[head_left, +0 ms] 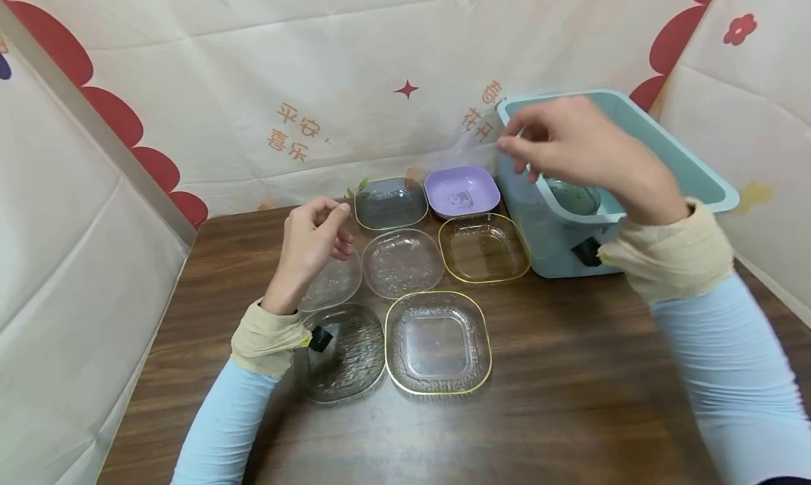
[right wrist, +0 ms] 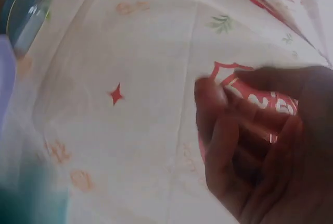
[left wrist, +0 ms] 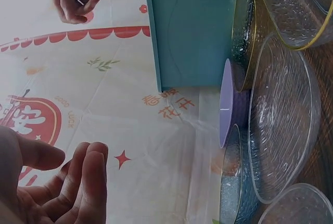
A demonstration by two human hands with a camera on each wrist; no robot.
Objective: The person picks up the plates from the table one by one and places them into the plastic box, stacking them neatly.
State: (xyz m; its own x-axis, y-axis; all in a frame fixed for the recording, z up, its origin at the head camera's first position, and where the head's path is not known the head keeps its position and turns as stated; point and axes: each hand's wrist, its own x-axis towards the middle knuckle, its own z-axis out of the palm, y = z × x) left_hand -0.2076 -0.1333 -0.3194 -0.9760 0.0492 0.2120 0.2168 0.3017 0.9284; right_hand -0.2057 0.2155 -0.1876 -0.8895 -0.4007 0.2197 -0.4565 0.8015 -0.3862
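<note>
hovering hands: left hand [head_left: 313,242] raised over the clear dishes, fingers loosely curled, thumb near fingertips, holding nothing; right hand [head_left: 573,150] raised over the near rim of the teal bin, fingers curled, seemingly pinching nothing, though blurred
left-hand surroundings: directly above a round clear dish [head_left: 332,282], not touching
right-hand surroundings: above the teal bin [head_left: 690,168], a greenish glass dish [head_left: 573,196] inside beneath the hand
writing: orange chinese characters printed on the backdrop cloth [head_left: 294,136], seen reversed, not surely legible; small faint print on the purple dish [head_left: 461,191]
materials: bin smooth matt plastic, rectangular with rounded corners; purple dish opaque plastic, square with rounded corners
glass shapes: smoky square dish [head_left: 390,203] with gold rim; amber-tinted square dish [head_left: 484,248] with gold rim; round pebbled clear dish [head_left: 403,263]; large square clear dish [head_left: 438,342], gold rim, hammered texture; round ribbed dish [head_left: 342,355] beside it
surface: dark wood-grain table [head_left: 570,400]
sleeves: pale blue, beige wrist bands
</note>
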